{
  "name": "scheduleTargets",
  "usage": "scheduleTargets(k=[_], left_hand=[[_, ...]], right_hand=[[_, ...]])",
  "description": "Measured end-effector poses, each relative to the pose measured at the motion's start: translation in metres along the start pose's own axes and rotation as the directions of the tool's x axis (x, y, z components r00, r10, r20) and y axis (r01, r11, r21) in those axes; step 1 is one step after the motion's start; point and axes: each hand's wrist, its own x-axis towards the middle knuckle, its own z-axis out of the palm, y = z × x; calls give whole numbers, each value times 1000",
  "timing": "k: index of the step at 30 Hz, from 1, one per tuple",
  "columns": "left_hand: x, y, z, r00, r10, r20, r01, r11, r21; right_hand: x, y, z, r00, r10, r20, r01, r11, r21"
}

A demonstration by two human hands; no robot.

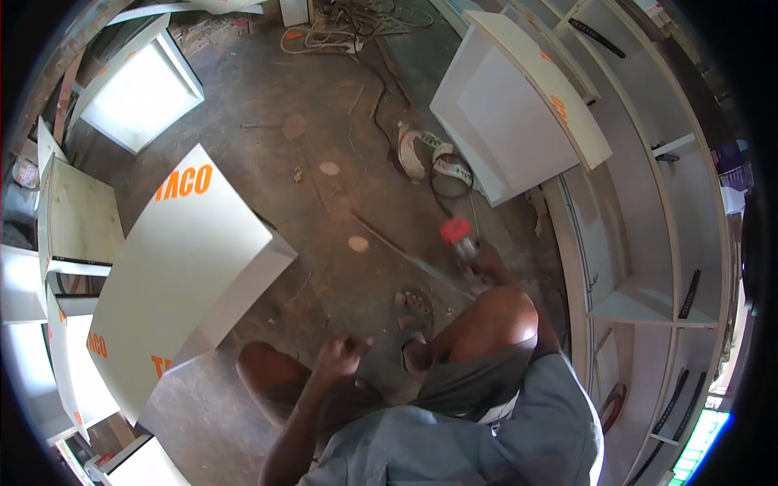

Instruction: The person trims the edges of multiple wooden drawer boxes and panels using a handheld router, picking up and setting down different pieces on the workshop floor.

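My right hand (488, 266) is wrapped around a blurred red-topped, silver-bodied tool (460, 236), held beside my raised right knee; a dark cord runs near its red end. My left hand (342, 358) is in front of my left knee, fingers curled; what they hold, if anything, is too small to tell. To the left stands a large white drawer box (186, 259) with orange lettering. A second white drawer box (515, 113) leans at the upper right, with a curled printed strip of edging (446, 166) beside it.
A white open cabinet frame (632, 202) with black drawer runners (598, 38) lines the right side. Another drawer box (142, 89) stands at the far left. Tangled cables (369, 24) lie at the back. A thin stick (381, 236) and round pale discs (358, 244) lie on the floor.
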Motion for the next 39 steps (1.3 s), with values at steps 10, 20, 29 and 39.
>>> scheduleTargets(k=[10, 20, 29, 39], left_hand=[[49, 151, -50, 931, 215, -296, -301, 910, -287], [43, 195, -51, 912, 210, -351, -385, 729, -566], [39, 61, -42, 745, 372, -554, -425, 904, 35], [-2, 72, -64, 826, 488, -283, -381, 852, 358]], right_hand=[[-20, -304, -62, 776, -616, -133, 465, 417, 781], [-111, -417, -53, 542, -765, -347, 751, 256, 609], [-73, -435, -51, 562, -684, -465, 714, 118, 691], [-77, -395, -74, 703, -637, -315, 494, 119, 861]])
